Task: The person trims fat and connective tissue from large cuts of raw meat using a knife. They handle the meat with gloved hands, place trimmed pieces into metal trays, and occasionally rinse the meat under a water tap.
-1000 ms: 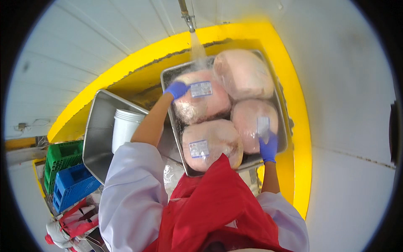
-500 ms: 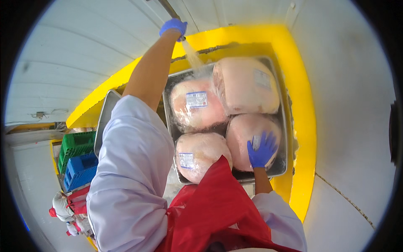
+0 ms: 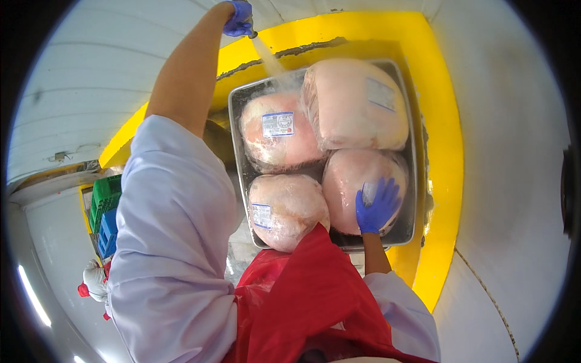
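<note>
My left hand, in a blue glove, is raised at the top and closed on a spray nozzle, which throws water toward the back left of a steel tub. In the tub lie several large pink wrapped meat blocks: one at the back left, one at the back right, one at the front left and one at the front right, with labels on them. My right hand, also gloved, lies on the front right block with its fingers spread, partly covering its label.
A yellow-edged ledge surrounds the tub, against pale walls. At the left are stacked green and blue crates. A co-worker in white and red is below them. My red apron reaches the tub's front.
My left hand has left the back left block, risen to the nozzle and closed on it, shifting the spray slightly left. My right hand stays on the front right block, fingers now spread.
</note>
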The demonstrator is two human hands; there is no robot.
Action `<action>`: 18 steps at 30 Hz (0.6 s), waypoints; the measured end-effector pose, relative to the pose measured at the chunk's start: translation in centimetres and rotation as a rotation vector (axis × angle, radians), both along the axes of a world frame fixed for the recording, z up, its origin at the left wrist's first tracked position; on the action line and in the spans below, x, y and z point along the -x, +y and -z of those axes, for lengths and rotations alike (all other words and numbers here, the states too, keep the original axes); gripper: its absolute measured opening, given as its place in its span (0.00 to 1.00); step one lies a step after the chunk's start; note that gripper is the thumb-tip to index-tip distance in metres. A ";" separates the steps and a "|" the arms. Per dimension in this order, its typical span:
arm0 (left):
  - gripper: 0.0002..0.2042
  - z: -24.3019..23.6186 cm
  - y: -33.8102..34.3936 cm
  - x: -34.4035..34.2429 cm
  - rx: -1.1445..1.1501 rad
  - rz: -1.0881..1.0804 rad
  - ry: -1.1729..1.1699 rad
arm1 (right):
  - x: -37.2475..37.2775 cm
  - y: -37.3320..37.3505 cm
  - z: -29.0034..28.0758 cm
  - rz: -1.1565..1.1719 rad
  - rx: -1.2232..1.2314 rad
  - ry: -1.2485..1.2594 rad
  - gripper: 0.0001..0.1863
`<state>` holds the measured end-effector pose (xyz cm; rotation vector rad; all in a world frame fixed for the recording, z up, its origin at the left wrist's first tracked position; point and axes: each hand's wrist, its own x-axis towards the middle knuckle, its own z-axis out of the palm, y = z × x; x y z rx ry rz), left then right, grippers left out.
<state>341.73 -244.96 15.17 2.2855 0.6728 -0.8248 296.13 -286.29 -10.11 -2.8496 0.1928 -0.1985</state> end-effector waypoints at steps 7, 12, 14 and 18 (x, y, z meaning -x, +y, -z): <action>0.17 0.0 -0.6 0.8 -0.159 0.149 -0.028 | -0.3 0.1 0.0 0.010 0.004 0.024 0.41; 0.17 0.4 3.8 -1.8 -0.159 0.259 0.069 | -0.4 0.1 0.0 0.006 -0.022 0.011 0.40; 0.17 1.1 4.1 -2.5 -0.202 0.293 0.113 | -0.4 0.2 0.1 0.005 -0.032 0.010 0.40; 0.17 0.8 4.1 -3.1 -0.270 0.347 0.153 | -0.5 0.3 -0.1 -0.001 -0.020 0.002 0.40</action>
